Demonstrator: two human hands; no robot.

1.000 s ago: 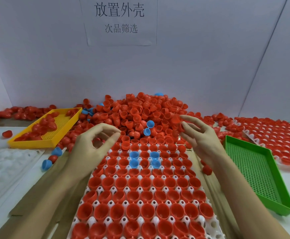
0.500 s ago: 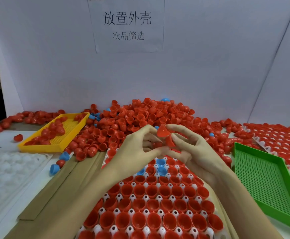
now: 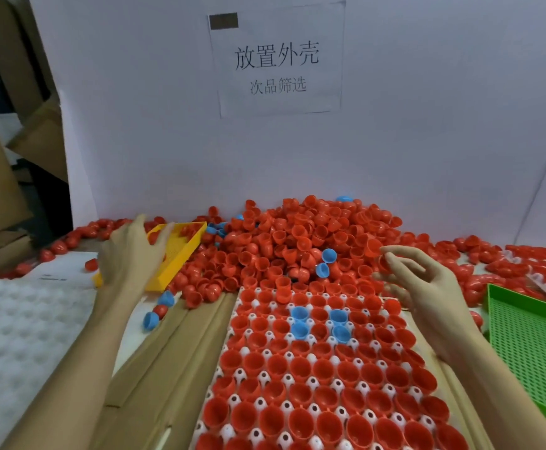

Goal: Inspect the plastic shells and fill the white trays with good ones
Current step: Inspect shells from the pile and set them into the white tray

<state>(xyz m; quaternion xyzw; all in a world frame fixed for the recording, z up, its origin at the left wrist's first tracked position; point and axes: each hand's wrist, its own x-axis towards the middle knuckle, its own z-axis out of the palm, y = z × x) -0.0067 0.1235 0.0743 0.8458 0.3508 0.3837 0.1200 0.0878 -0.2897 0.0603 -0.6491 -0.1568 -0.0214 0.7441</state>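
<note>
The left hand (image 3: pixel 132 254) is reaching out over the yellow tray (image 3: pixel 180 254) at the left of the table, fingers spread and fairly straight; it looks empty, though whether something small is leaving the fingertips I cannot tell. The right hand (image 3: pixel 427 287) is hovering just beyond the far right corner of the white tray (image 3: pixel 266 378), fingers loosely extended, with a red shell (image 3: pixel 382 264) sitting at its fingertips; whether it is pinching that shell or only touching one on the heap is unclear.

The white tray is lying in front of the person, nearly all of its pockets holding red shells mouth-up, with four blue shells (image 3: pixel 318 321) among them near the far end. The loose pile of shells (image 3: pixel 297 235) is heaped behind it against the white wall. A green tray (image 3: pixel 531 345) is sitting at the right, with nothing visible in it.

The step in hand seems to be setting aside a reject while fetching the next shell. To do it well, the left hand should be letting go well inside the yellow tray's rim so nothing bounces back among the loose shells beside it. The right hand should be taking one shell only, turning it to show rim and inside before seating it mouth-up in a free pocket at the far end
</note>
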